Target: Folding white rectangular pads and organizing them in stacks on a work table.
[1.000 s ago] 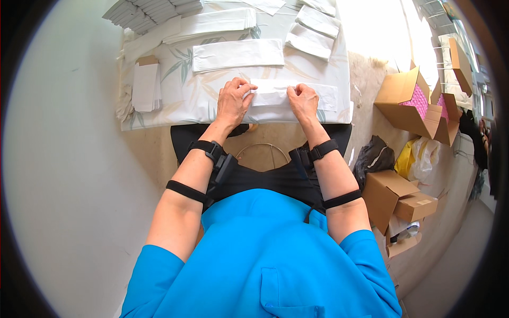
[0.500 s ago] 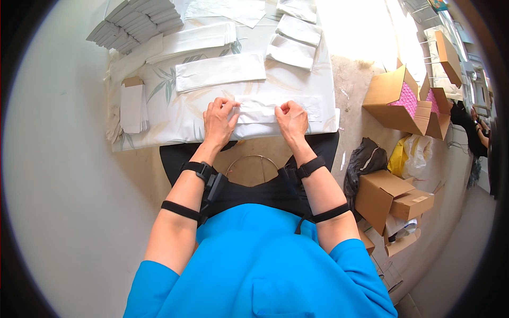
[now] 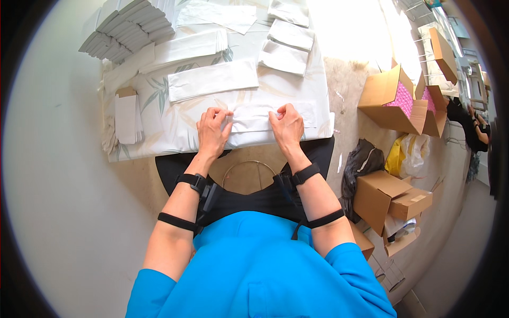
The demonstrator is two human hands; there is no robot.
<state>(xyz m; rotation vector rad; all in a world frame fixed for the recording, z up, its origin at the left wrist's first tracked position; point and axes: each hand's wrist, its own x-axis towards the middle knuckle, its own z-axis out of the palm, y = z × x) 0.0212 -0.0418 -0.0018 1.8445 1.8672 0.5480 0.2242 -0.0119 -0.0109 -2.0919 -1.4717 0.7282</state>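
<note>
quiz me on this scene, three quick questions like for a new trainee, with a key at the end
1. True or false: the left hand and the right hand are both at the thin white strip near the front edge of the table.
2. Which colour shows inside the open cardboard box to the right of the table? A green, B pink, C blue
3. Fill in: the tall stack of white pieces stands toward the table's far ____ corner.

Key: 1 true; 2 B, pink; 3 left.
</note>
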